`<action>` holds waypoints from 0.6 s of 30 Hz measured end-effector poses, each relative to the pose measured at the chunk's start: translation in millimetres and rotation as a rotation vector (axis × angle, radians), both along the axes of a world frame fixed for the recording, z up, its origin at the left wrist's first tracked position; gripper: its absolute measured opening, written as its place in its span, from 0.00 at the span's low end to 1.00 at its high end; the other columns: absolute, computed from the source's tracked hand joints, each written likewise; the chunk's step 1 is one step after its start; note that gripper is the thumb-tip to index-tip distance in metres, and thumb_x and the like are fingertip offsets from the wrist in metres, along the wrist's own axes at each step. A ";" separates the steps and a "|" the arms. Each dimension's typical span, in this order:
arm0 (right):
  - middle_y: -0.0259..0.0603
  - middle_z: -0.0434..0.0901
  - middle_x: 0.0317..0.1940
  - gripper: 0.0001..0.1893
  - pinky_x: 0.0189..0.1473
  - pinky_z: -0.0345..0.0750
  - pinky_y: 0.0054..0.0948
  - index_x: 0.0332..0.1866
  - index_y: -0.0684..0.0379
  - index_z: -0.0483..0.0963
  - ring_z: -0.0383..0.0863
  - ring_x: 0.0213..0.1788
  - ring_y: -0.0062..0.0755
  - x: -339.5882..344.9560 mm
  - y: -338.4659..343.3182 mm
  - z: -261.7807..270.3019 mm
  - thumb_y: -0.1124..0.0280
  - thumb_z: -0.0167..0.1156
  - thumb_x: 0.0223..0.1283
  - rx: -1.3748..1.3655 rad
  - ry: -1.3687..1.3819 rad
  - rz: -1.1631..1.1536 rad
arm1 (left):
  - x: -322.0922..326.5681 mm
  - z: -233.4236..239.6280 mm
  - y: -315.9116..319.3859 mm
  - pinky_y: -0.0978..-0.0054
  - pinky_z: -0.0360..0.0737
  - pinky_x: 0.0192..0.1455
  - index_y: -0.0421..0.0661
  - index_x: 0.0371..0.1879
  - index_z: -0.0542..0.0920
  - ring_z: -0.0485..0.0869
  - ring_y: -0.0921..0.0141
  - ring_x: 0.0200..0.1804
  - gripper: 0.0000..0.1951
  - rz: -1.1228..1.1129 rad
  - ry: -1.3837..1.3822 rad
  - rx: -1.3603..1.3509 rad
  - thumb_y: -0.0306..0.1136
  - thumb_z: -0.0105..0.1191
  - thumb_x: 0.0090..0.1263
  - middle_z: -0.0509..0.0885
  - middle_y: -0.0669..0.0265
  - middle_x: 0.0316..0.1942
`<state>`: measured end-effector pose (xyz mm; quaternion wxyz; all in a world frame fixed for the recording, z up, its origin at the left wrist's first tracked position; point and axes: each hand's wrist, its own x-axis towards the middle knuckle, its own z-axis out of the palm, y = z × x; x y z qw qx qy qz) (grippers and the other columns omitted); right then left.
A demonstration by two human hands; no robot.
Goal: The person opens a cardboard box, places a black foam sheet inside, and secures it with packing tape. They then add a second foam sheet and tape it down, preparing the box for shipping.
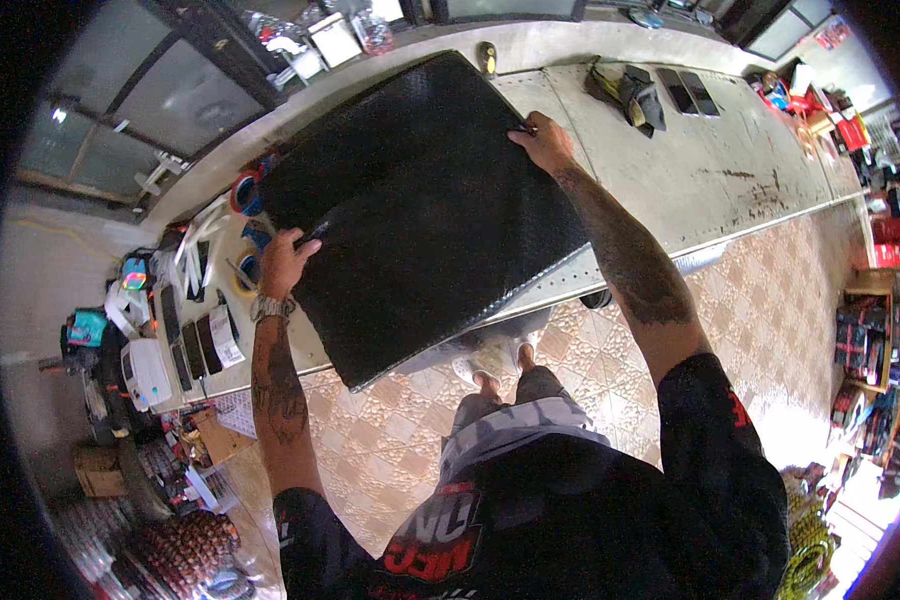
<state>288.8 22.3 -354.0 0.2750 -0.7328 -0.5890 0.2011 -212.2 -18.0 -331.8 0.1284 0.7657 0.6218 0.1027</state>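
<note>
A large black textured sheet or panel [420, 202] lies over a long pale workbench [690, 172], its near edge overhanging the bench front. My left hand [286, 262] grips the sheet's left edge, the thumb on top. At the upper right edge my right hand [544, 142] pinches the sheet between thumb and fingers. Beside my left hand are rolls of blue tape [247, 193], partly hidden by the sheet. The fingers beneath the sheet are hidden on both sides.
Work gloves [634, 97] and two dark flat rectangles [688, 92] lie on the bench's far right. Phone-like dark objects [201, 346] and a white device [146, 373] sit at its left end. A black-and-yellow item [487, 58] stands by the wall. Coiled rope [187, 551] is low left.
</note>
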 end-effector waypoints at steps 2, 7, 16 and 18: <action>0.48 0.84 0.46 0.23 0.53 0.76 0.49 0.46 0.57 0.77 0.83 0.55 0.52 0.9 7.0 -1.0 0.48 0.67 0.58 -0.054 -0.042 -0.009 | -3.7 -2.1 5.7 0.58 0.79 0.56 0.33 0.48 0.84 0.84 0.49 0.52 0.28 0.012 -0.014 -0.017 0.50 0.66 0.64 0.85 0.43 0.49; 0.47 0.85 0.44 0.26 0.52 0.77 0.44 0.46 0.58 0.79 0.83 0.53 0.47 7.8 20.8 -3.9 0.44 0.68 0.57 -0.101 -0.012 0.055 | -8.6 -1.0 10.5 0.56 0.79 0.56 0.31 0.43 0.84 0.84 0.47 0.50 0.26 0.019 0.011 0.054 0.47 0.69 0.61 0.86 0.43 0.44; 0.59 0.78 0.61 0.37 0.67 0.70 0.42 0.71 0.62 0.65 0.77 0.65 0.50 14.1 26.1 -34.2 0.45 0.59 0.67 -0.055 0.291 0.170 | 0.1 -26.3 -8.6 0.52 0.77 0.56 0.31 0.46 0.80 0.83 0.46 0.50 0.38 0.419 -0.089 0.354 0.57 0.74 0.51 0.86 0.45 0.45; 0.58 0.78 0.61 0.34 0.67 0.71 0.42 0.71 0.60 0.66 0.77 0.65 0.49 15.4 10.0 -30.2 0.45 0.57 0.69 -0.088 0.332 0.162 | 2.9 -27.7 -20.2 0.53 0.78 0.57 0.32 0.48 0.81 0.84 0.47 0.52 0.39 0.460 -0.155 0.260 0.58 0.74 0.51 0.86 0.45 0.48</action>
